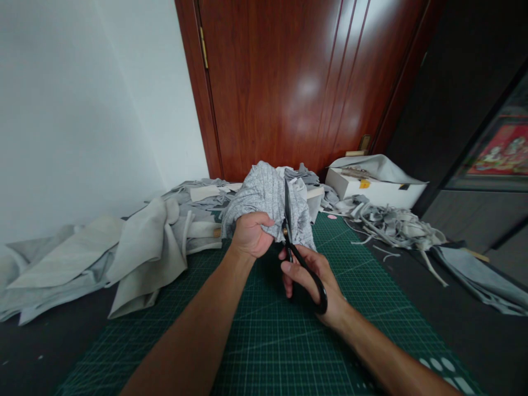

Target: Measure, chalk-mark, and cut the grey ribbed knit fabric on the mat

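My left hand (251,235) grips a bunched piece of grey patterned fabric (264,198) and holds it up above the green cutting mat (264,341). My right hand (307,280) holds black scissors (297,258) by their handles. The blades point up and away from me and lie against the fabric just right of my left hand.
Pale grey fabric pieces (136,253) are piled to the left along the white wall. Cut strips and scraps (388,223) lie at the right, near a white box (375,190). A red-brown wooden door (289,82) stands behind. More grey cloth (478,275) lies far right.
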`<state>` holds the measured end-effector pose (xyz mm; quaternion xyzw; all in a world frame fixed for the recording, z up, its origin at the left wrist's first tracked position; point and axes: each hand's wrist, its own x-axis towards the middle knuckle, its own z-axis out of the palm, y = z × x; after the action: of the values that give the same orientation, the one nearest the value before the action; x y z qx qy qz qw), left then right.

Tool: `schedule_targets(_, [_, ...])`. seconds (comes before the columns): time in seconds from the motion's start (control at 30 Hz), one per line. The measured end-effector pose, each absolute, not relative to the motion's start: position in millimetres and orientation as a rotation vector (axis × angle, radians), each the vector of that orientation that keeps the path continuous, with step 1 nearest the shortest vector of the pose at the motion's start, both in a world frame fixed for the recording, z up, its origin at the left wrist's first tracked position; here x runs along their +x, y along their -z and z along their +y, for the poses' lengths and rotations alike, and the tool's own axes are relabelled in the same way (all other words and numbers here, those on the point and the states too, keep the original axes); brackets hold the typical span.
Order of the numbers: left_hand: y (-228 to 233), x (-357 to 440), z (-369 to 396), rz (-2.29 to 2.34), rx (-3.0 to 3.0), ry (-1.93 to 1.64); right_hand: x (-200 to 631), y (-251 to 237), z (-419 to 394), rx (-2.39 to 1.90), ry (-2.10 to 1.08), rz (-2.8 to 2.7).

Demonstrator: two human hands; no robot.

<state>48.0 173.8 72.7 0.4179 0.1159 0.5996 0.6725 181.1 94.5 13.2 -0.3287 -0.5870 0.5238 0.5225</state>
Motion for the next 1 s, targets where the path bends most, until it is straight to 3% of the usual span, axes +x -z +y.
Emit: schedule_targets(1.0, [-74.0,48.6,170.5,0.248,0.929,-1.349,177.8,-13.2,92.3,-0.944,-1.109,-1.405])
